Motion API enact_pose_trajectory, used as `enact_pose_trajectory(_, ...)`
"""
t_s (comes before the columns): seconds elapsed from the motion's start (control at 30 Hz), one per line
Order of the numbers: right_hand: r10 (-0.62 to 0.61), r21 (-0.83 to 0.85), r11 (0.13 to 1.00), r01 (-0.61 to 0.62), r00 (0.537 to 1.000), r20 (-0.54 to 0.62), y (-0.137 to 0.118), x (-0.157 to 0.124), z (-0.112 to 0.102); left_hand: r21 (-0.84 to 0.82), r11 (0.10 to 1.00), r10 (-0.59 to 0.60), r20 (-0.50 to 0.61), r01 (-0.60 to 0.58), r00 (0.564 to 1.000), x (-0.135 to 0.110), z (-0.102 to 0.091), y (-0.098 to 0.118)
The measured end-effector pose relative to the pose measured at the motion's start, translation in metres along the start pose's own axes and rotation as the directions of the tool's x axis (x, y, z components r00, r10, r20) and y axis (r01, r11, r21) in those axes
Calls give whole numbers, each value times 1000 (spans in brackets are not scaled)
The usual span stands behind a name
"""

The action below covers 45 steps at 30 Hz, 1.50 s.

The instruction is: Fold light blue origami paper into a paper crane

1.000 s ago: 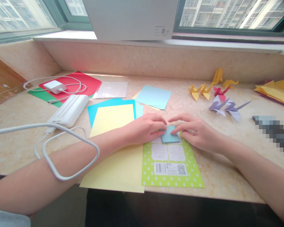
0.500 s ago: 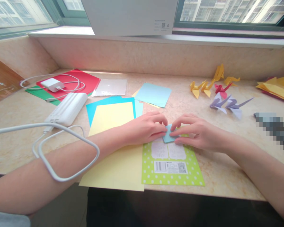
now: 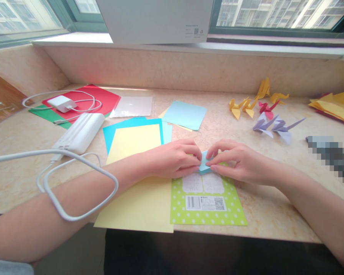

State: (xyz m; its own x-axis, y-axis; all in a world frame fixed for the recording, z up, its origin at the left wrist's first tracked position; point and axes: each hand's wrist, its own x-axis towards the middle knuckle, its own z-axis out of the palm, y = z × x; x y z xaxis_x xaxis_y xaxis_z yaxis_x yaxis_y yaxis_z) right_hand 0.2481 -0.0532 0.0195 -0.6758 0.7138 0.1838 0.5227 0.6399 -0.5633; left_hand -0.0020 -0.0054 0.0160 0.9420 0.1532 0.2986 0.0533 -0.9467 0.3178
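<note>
Mid-frame, the left hand [image 3: 183, 158] and right hand [image 3: 236, 160] pinched opposite sides of the small blue paper [image 3: 204, 167]. It seemed light, easily creased, best held at its edges.

A pale marbled countertop [image 3: 263, 214] is strewn with a polka-dotted green packet [image 3: 206, 217], pale yellow sheets [image 3: 143, 206], a white power bank [image 3: 84, 131], folded paper figures [image 3: 266, 110] and, at right, stacked yellow and dark-red paper [image 3: 335, 105].

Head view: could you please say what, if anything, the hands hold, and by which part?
Small blue paper: left hand at its left edge, right hand on its right side; pinched or pressed, I cannot tell.
</note>
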Motion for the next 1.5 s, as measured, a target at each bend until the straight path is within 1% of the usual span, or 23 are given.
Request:
enact_pose_trajectory(0.27,12,7,1000,-12,1000,-28,-1,2,3,55,998,11,25,-12,1000,-1,-2,0)
enact_pose_trajectory(0.37,18,13,1000,-18,1000,-2,-1,1,1,61,998,15,19,-16,1000,-1,-1,0)
enact_pose_trajectory(0.53,3,24,1000,-5,997,77,1,-1,-2,61,998,12,13,-13,1000,-2,1,0)
enact_pose_trajectory(0.63,-15,-2,1000,15,996,89,4,-2,-2,61,998,6,6,-6,1000,-2,1,-2)
enact_pose_trajectory(0.73,-52,-33,998,52,999,7,5,-1,0,40,999,-17,-26,18,1000,-3,3,-4)
enact_pose_trajectory(0.8,-66,-35,997,63,993,-100,5,1,2,3,997,-71,-71,72,995,-3,4,-5)
enact_pose_trajectory(0.83,-54,-21,998,51,985,-162,4,2,2,-26,994,-110,-100,108,989,-3,5,-5)
enact_pose_trajectory(0.9,18,46,999,-5,963,-268,2,3,4,-94,980,-187,-160,173,969,-3,7,-3)
enact_pose_trajectory(0.97,122,159,985,-74,939,-321,0,5,6,-150,966,-240,-207,212,948,-2,8,0)
enact_pose_trajectory(1.07,252,357,924,-136,919,-302,-2,5,12,-209,944,-306,-257,257,916,1,10,5)
enact_pose_trajectory(1.17,298,467,874,-135,908,-295,-2,5,15,-277,913,-380,-310,300,871,3,10,6)
enact_pose_trajectory(1.23,285,466,877,-120,910,-301,-1,5,15,-341,882,-434,-324,324,841,5,10,6)
enact_pose_trajectory(1.3,256,437,893,-106,919,-301,-1,5,13,-422,841,-484,-305,339,820,6,10,6)
enact_pose_trajectory(1.4,219,369,925,-91,922,-320,0,5,11,-519,780,-538,-267,351,800,7,11,6)
enact_pose_trajectory(1.5,206,296,950,-99,912,-354,0,5,11,-582,741,-560,-258,336,787,7,12,6)
